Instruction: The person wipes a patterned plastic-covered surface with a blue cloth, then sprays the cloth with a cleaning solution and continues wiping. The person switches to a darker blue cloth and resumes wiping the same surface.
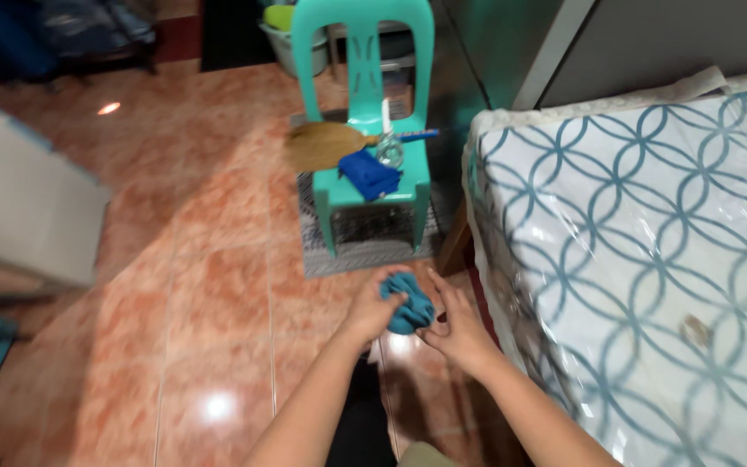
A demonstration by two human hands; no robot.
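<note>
From your hands, the tiled floor (192, 251) lies open from 9 through 11 o'clock. At 12 the teal plastic chair (365, 112) blocks the way, its seat crowded with things. The plastic-wrapped mattress (641, 259) walls off everything from 1 to 4 o'clock.

Warm indoor light, overhead glare spots on glossy floor tiles (209, 346), sheen on the mattress plastic (650, 259), slight motion blur, left edge soft.

Soft blue cloth (410, 304), glossy tiled floor (209, 259), plastic chair (365, 52), plastic-wrapped mattress (641, 251).
</note>
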